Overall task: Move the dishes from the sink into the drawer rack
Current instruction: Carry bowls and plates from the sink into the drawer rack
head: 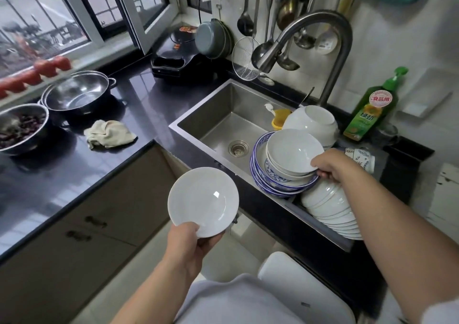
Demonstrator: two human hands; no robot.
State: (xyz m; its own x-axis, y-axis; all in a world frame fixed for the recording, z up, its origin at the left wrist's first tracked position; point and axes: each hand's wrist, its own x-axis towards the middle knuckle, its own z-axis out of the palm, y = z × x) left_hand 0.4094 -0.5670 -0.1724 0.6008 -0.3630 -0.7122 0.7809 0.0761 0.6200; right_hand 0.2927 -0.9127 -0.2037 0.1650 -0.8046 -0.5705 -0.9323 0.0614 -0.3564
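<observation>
Between left fingers [192,229], white plate [203,200] pinched.

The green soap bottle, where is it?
In the head view, the green soap bottle stands on the counter at the right, behind the sink, beside the base of the tap.

White saucer [203,201], white bowls [293,151]; blue-and-white patterned plates [278,187]; green detergent bottle [372,110], red label; beige rag [110,134]; black countertop [154,92].

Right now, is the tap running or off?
Off. No water falls from the faucet spout, and the sink floor beneath it shows no stream.
</observation>
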